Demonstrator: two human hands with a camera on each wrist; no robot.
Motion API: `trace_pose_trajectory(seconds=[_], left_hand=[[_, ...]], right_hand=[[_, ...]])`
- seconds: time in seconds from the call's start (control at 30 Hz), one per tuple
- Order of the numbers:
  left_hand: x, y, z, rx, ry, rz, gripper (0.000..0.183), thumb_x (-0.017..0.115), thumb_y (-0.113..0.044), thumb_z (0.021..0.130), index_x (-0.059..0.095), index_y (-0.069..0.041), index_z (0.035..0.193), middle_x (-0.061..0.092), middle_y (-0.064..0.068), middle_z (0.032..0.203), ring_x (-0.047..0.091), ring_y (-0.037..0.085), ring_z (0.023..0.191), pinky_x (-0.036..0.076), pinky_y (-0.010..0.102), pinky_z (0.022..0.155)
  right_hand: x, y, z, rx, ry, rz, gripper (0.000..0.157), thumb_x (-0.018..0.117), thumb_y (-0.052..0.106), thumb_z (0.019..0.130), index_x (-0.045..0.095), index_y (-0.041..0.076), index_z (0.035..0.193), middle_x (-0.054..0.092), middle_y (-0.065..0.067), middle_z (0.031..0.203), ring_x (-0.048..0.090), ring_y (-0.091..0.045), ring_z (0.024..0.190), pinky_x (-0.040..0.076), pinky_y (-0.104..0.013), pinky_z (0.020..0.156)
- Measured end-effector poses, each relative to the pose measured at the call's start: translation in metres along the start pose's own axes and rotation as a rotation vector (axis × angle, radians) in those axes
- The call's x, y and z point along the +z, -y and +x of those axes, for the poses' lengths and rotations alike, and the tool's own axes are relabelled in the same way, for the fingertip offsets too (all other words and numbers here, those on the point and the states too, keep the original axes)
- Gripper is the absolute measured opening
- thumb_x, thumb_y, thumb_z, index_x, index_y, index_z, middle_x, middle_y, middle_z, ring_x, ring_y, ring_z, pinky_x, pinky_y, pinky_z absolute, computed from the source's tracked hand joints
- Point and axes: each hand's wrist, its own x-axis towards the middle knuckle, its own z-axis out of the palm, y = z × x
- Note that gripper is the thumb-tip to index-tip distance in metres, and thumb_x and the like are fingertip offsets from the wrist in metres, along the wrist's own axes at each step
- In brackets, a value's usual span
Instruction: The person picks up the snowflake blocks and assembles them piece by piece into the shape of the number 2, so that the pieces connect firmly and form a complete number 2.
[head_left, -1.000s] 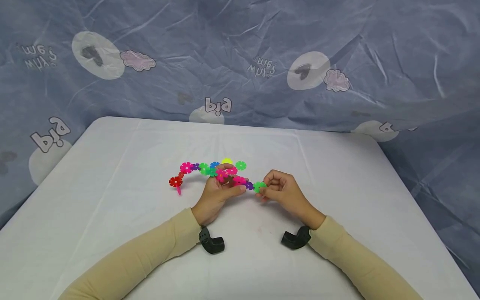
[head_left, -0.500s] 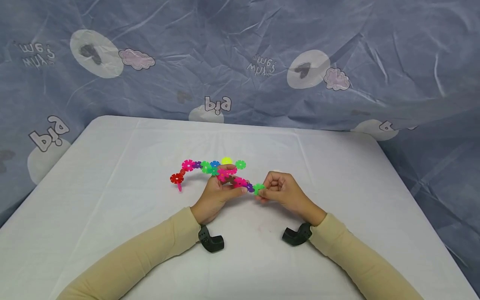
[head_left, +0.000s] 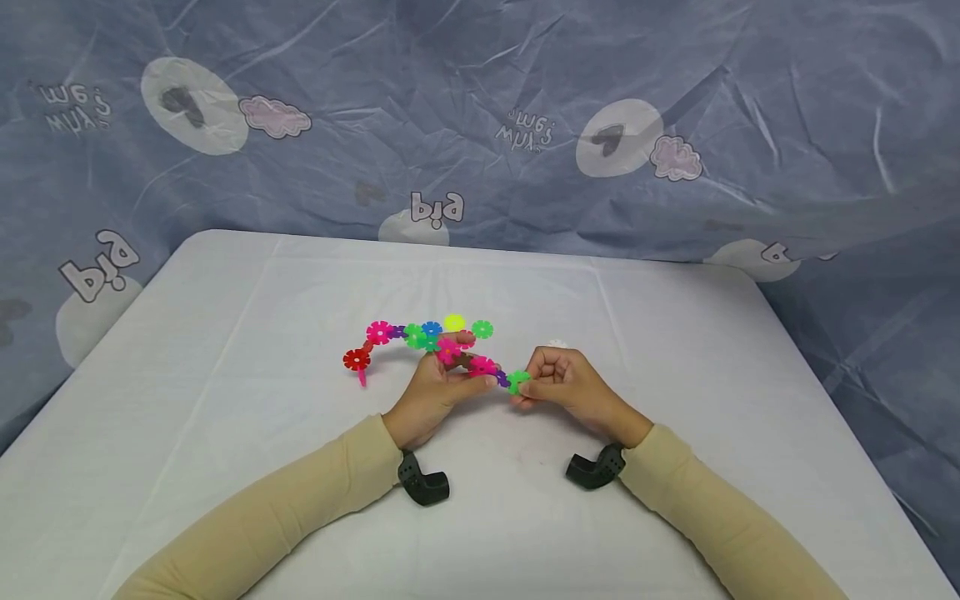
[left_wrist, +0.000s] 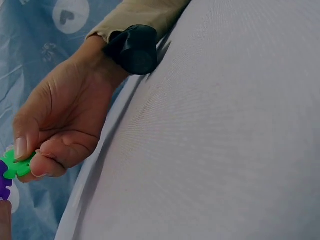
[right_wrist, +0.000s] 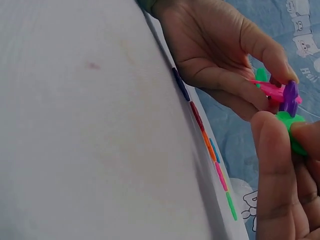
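A chain of interlocked flower-shaped plastic discs [head_left: 413, 336] in pink, green, purple, blue and red crosses the middle of the table. My left hand [head_left: 429, 393] grips the chain near its right part, the thumb beside a purple disc [head_left: 502, 378]. At that end sits a green disc [head_left: 517, 382], joined edge to edge with the purple one. My right hand [head_left: 567, 385] pinches the green disc between thumb and fingers. The left wrist view shows this green disc [left_wrist: 18, 163] under the right thumb. At the chain's far left a red disc [head_left: 357, 359] has a pink one hanging below it.
Behind the left hand are a yellow disc [head_left: 454, 322] and a separate-looking green disc [head_left: 482, 329]. A white disc [head_left: 557, 343] lies partly hidden beyond the right hand. A white cloth covers the table [head_left: 660, 333]; a printed blue-grey curtain [head_left: 450, 117] hangs behind it.
The chain's left end has shifted slightly right and upward in view. The right hand has dropped a little, still pinching the green disc, and the white disc behind it now shows.
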Motion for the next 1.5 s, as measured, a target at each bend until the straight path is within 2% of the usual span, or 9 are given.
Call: trace_pose_trajectory(seconds=[0.33,0.6,0.77,0.83,1.0,1.07,1.23,1.4,1.5], left_hand=[[0.000,0.000,0.000,-0.013,-0.007,0.055,0.068,0.073,-0.001,0.099,0.037,0.001,0.157,0.064,0.007,0.123,0.071,0.016,0.098,0.054,0.028,0.098],[0.000,0.002,0.001,-0.019,-0.023,-0.009,0.069,0.073,0.001,0.098,0.038,0.000,0.156,0.070,0.001,0.114,0.066,0.017,0.103,0.056,0.027,0.093],[0.001,-0.002,0.001,-0.016,-0.032,-0.015,0.069,0.074,-0.001,0.097,0.040,0.001,0.156,0.069,0.002,0.115,0.067,0.016,0.102,0.056,0.026,0.094],[0.001,-0.003,0.000,-0.018,-0.043,-0.009,0.067,0.074,-0.002,0.097,0.041,0.003,0.155,0.069,0.006,0.122,0.068,0.017,0.103,0.056,0.026,0.095],[0.004,-0.003,-0.003,-0.012,-0.076,-0.008,0.059,0.074,-0.005,0.098,0.047,0.005,0.149,0.069,0.015,0.141,0.066,0.018,0.119,0.056,0.024,0.098],[0.005,-0.002,-0.004,-0.019,-0.091,-0.012,0.054,0.074,-0.007,0.099,0.050,0.004,0.146,0.070,0.015,0.140,0.065,0.018,0.121,0.056,0.024,0.099],[0.009,-0.002,-0.007,-0.047,-0.126,-0.067,0.049,0.073,-0.006,0.101,0.052,0.004,0.144,0.075,0.015,0.130,0.071,0.014,0.111,0.057,0.028,0.102],[0.012,-0.002,-0.013,-0.076,-0.109,-0.132,0.048,0.067,-0.004,0.104,0.045,0.003,0.146,0.072,0.017,0.134,0.071,0.015,0.113,0.057,0.035,0.105],[0.011,-0.003,-0.019,-0.069,-0.068,-0.087,0.050,0.063,-0.008,0.107,0.040,0.002,0.151,0.066,0.020,0.145,0.071,0.018,0.118,0.059,0.037,0.104]], right_hand=[[0.003,-0.005,0.002,-0.050,-0.020,0.044,0.020,0.063,-0.018,0.092,0.060,0.001,0.089,0.078,-0.003,0.082,0.079,-0.012,0.079,0.065,-0.029,0.079],[0.006,-0.006,0.003,-0.059,-0.052,0.069,0.018,0.063,-0.019,0.093,0.060,-0.001,0.090,0.077,-0.004,0.086,0.079,-0.014,0.081,0.065,-0.030,0.080],[0.009,-0.003,0.002,-0.002,-0.060,0.061,0.020,0.063,-0.017,0.093,0.061,0.003,0.090,0.078,-0.004,0.086,0.079,-0.014,0.083,0.065,-0.030,0.080],[0.011,-0.002,0.002,0.028,-0.056,0.077,0.020,0.063,-0.016,0.094,0.061,0.003,0.091,0.078,-0.005,0.088,0.080,-0.015,0.085,0.065,-0.030,0.081],[0.014,0.002,0.002,0.099,-0.048,0.130,0.020,0.062,-0.014,0.097,0.062,0.006,0.095,0.079,-0.005,0.091,0.080,-0.016,0.089,0.065,-0.032,0.082],[0.015,0.002,0.001,0.127,-0.041,0.132,0.020,0.062,-0.012,0.098,0.063,0.008,0.096,0.080,-0.004,0.091,0.079,-0.015,0.088,0.065,-0.031,0.081],[0.016,0.003,-0.001,0.199,-0.012,0.115,0.013,0.065,-0.003,0.099,0.063,0.009,0.098,0.080,-0.003,0.088,0.077,-0.012,0.083,0.064,-0.027,0.075],[0.023,0.004,-0.002,0.253,0.036,0.097,0.007,0.067,0.001,0.100,0.064,0.007,0.098,0.080,-0.003,0.090,0.076,-0.012,0.083,0.063,-0.026,0.075],[0.030,0.005,-0.002,0.260,0.066,0.077,0.006,0.068,0.004,0.101,0.064,0.005,0.096,0.080,-0.004,0.090,0.076,-0.012,0.082,0.063,-0.026,0.075]])
